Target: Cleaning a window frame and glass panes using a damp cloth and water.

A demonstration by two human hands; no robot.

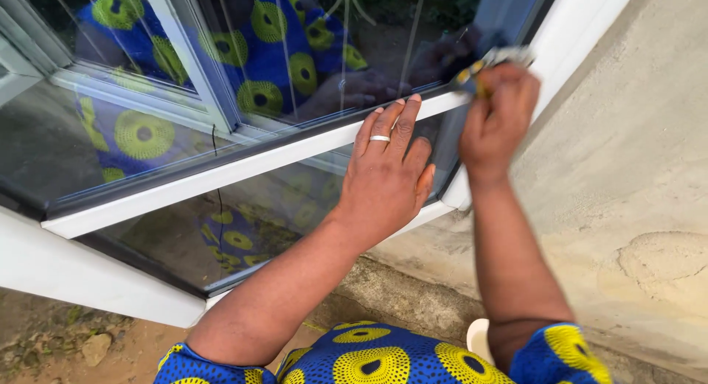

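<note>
A white-framed window [221,174] with glass panes [147,140] fills the left and middle of the head view. My left hand [387,174], a silver ring on one finger, lies flat against the white crossbar and lower pane, fingers together. My right hand [498,115] is clenched around a small yellow-and-grey sponge [487,63], pressed at the corner of the frame by the upper pane. The glass mirrors my blue dress with yellow circles.
A rough grey plastered wall [634,170] stands to the right of the window. Below lie a concrete ledge [413,295] and bare dirt with small stones [81,340]. My blue patterned dress [369,362] shows at the bottom edge.
</note>
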